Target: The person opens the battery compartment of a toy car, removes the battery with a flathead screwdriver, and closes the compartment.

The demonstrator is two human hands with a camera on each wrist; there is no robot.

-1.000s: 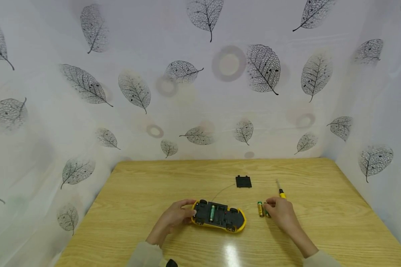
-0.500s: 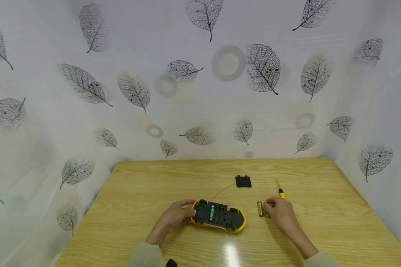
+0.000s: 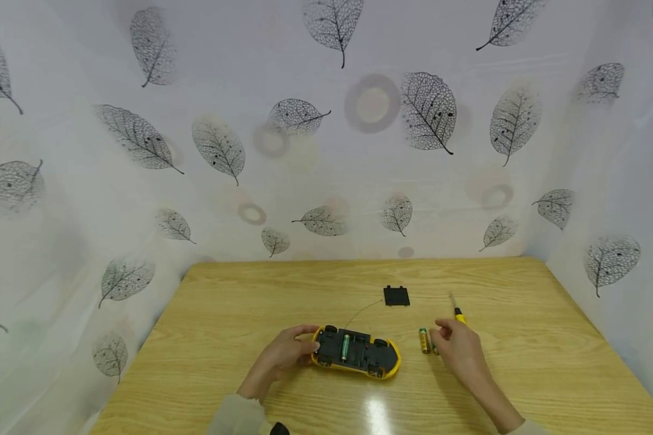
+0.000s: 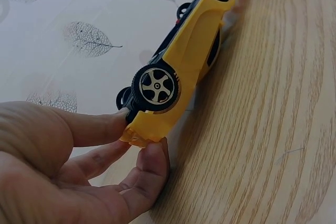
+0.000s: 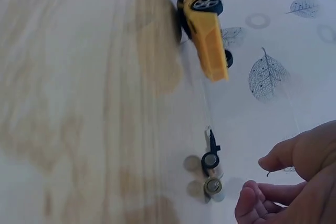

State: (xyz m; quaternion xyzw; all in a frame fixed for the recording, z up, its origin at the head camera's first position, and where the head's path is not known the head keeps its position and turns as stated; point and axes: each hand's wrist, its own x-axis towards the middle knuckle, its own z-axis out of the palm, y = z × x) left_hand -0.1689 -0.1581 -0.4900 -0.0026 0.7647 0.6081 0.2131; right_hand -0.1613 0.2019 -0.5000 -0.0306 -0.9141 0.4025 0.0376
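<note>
The yellow toy car (image 3: 356,353) lies upside down, its black underside up, with one green battery (image 3: 346,347) in its compartment. My left hand (image 3: 285,352) pinches the car's left end; in the left wrist view the thumb and fingers (image 4: 153,169) grip the yellow bumper (image 4: 149,128). To the right, my right hand (image 3: 461,353) is beside two batteries, one (image 3: 424,341) in full view, the other partly hidden by the hand. In the right wrist view, that hand (image 5: 299,187) has thumb and fingertips parted, nothing between them, next to the battery ends (image 5: 213,185).
A black compartment cover (image 3: 396,296) lies behind the car on the wooden table (image 3: 250,290). Behind my right hand is a yellow and black screwdriver (image 3: 458,313), its handle partly covered. A thin strand runs between cover and car. A leaf-patterned cloth surrounds the table's back and sides.
My right hand's thumb and forefinger have parted, and the hand has shifted slightly away from the two batteries. My left hand and the car have kept their places.
</note>
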